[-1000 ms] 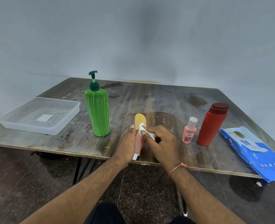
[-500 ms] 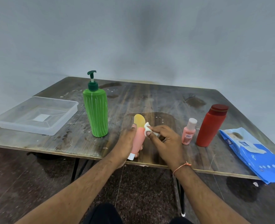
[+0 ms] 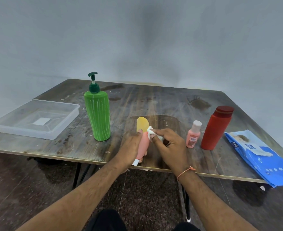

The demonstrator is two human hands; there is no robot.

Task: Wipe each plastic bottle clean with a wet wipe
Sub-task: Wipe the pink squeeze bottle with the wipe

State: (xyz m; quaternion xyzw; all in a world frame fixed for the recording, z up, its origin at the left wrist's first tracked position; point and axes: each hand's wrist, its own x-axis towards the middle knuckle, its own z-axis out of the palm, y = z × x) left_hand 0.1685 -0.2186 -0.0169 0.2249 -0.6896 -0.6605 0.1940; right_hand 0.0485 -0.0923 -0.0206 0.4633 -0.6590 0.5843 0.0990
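Stained wooden table [image 3: 154, 104], left hand [image 3: 130, 147] still gripping tube [image 3: 143, 142], right hand [image 3: 169, 145] pinching wipe [image 3: 150, 130] now higher.

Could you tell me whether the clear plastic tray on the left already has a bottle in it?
No, the clear tray holds no bottle; the green pump bottle stands on the table beside it.

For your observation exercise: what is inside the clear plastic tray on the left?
Through the clear tray only a pale square patch shows at its middle; whether that is a label or a reflection is unclear. Nothing covers its inside.
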